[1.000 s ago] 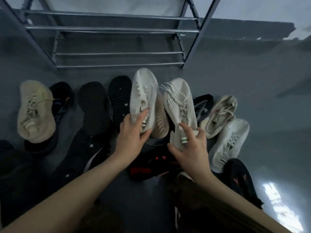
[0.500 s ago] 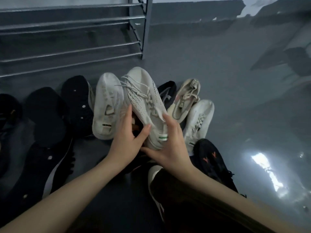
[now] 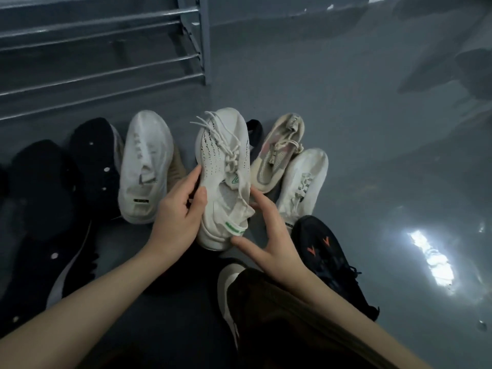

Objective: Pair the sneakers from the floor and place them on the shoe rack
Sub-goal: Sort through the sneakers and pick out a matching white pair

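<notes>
- Head view: left hand (image 3: 178, 217) grips the white knit sneaker (image 3: 225, 179) by its heel side.
- Right hand (image 3: 271, 235), fingers spread, touches its other side.
- Sneaker's long axis points away from both hands, toward the shoe rack (image 3: 106, 62).

Bare forearms (image 3: 87, 310), sleeveless; dark brown trousers (image 3: 279, 328).

A white knit sneaker (image 3: 223, 179) with a green heel tab and loose laces is held toe-away, between a plain white sneaker (image 3: 145, 169) and a beige laced one (image 3: 277, 153) on the grey floor (image 3: 346, 129). Black sneakers (image 3: 87, 166) lie left, another with orange marks (image 3: 324, 251) right. The metal shoe rack (image 3: 106, 49) stands beyond them.
</notes>
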The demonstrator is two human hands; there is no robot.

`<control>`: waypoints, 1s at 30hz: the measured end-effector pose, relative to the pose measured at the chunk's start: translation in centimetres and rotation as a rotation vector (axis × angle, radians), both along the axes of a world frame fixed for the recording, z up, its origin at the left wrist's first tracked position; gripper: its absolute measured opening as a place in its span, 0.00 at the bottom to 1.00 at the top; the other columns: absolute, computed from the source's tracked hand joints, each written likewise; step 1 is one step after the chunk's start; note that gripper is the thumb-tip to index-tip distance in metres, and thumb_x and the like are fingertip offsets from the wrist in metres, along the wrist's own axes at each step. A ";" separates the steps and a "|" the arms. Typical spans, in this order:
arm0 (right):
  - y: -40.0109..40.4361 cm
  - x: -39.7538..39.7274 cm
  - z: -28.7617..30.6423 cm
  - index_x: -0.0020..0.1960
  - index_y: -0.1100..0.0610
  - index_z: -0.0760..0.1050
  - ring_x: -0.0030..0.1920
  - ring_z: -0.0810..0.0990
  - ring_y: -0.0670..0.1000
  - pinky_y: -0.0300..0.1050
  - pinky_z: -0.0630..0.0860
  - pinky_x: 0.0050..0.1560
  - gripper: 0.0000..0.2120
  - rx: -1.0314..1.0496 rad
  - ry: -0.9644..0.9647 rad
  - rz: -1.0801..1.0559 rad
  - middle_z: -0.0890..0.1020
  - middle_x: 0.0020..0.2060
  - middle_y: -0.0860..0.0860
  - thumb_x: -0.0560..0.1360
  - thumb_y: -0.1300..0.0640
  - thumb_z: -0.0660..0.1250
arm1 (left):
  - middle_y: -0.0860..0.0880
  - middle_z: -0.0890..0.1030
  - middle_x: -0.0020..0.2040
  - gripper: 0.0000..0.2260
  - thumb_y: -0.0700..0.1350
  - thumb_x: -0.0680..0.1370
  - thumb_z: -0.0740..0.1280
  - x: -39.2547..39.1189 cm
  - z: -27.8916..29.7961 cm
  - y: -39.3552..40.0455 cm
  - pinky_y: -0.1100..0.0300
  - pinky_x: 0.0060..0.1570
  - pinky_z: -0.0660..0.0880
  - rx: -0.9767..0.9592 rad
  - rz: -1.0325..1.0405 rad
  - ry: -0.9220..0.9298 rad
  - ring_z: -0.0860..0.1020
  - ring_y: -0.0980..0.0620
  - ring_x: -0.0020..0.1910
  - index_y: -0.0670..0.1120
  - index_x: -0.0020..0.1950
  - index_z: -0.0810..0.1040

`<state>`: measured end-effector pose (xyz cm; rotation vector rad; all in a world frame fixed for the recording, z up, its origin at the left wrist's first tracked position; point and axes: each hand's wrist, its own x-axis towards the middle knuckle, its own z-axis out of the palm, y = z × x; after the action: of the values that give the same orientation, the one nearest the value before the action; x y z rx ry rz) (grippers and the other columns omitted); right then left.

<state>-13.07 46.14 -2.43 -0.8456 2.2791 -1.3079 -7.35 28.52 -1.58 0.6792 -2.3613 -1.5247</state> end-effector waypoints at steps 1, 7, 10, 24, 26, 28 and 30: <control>-0.9 0.1 0.3 0.75 0.50 0.54 0.72 0.63 0.47 0.57 0.65 0.68 0.38 -0.021 -0.011 0.024 0.64 0.72 0.49 0.72 0.37 0.65 | 0.55 0.71 0.66 0.19 0.44 0.80 0.59 0.6 0.5 -0.7 0.72 0.61 0.65 -0.009 0.006 0.001 0.68 0.65 0.64 0.47 0.71 0.66; -8.5 1.5 2.1 0.75 0.48 0.55 0.71 0.63 0.46 0.52 0.64 0.70 0.37 -0.058 -0.022 0.277 0.63 0.71 0.49 0.72 0.34 0.62 | 0.54 0.70 0.67 0.19 0.45 0.80 0.60 5.4 2.4 -5.5 0.71 0.62 0.65 -0.061 0.197 0.035 0.68 0.63 0.66 0.46 0.71 0.66; -12.3 3.0 2.7 0.75 0.52 0.55 0.72 0.62 0.44 0.43 0.63 0.70 0.38 -0.131 -0.201 0.342 0.63 0.72 0.47 0.72 0.35 0.61 | 0.54 0.70 0.66 0.19 0.45 0.80 0.60 8.3 2.5 -7.9 0.68 0.65 0.64 -0.112 0.295 0.055 0.68 0.63 0.66 0.44 0.71 0.66; -31.6 17.6 0.4 0.75 0.47 0.56 0.67 0.67 0.38 0.42 0.67 0.67 0.27 0.026 -0.143 0.645 0.67 0.69 0.40 0.78 0.51 0.61 | 0.52 0.73 0.65 0.21 0.49 0.79 0.57 26.1 0.2 -16.9 0.68 0.60 0.69 -0.218 0.819 -0.028 0.70 0.63 0.61 0.41 0.70 0.68; -32.5 19.5 -0.3 0.72 0.49 0.63 0.62 0.71 0.37 0.41 0.70 0.64 0.23 -0.019 -0.101 0.634 0.73 0.61 0.38 0.79 0.55 0.62 | 0.49 0.75 0.65 0.22 0.51 0.79 0.56 28.6 -0.4 -17.1 0.61 0.60 0.71 -0.168 0.831 -0.050 0.73 0.60 0.61 0.42 0.70 0.67; -33.0 21.1 -0.8 0.70 0.54 0.68 0.59 0.72 0.35 0.35 0.70 0.61 0.20 -0.090 -0.058 0.615 0.73 0.57 0.35 0.79 0.62 0.61 | 0.48 0.76 0.63 0.22 0.51 0.80 0.53 30.8 -0.7 -17.5 0.53 0.58 0.73 -0.170 0.806 -0.072 0.75 0.55 0.59 0.44 0.71 0.66; -33.2 22.1 -1.3 0.69 0.57 0.69 0.59 0.73 0.34 0.31 0.68 0.60 0.20 -0.137 -0.035 0.605 0.74 0.57 0.36 0.78 0.67 0.59 | 0.49 0.75 0.65 0.21 0.52 0.79 0.51 32.4 -0.9 -18.0 0.50 0.61 0.69 -0.266 0.818 -0.168 0.74 0.51 0.61 0.47 0.70 0.67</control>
<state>8.99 12.95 -3.71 -1.4040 1.7091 -1.1776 25.09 10.55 -2.47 1.4939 -1.9232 -0.8051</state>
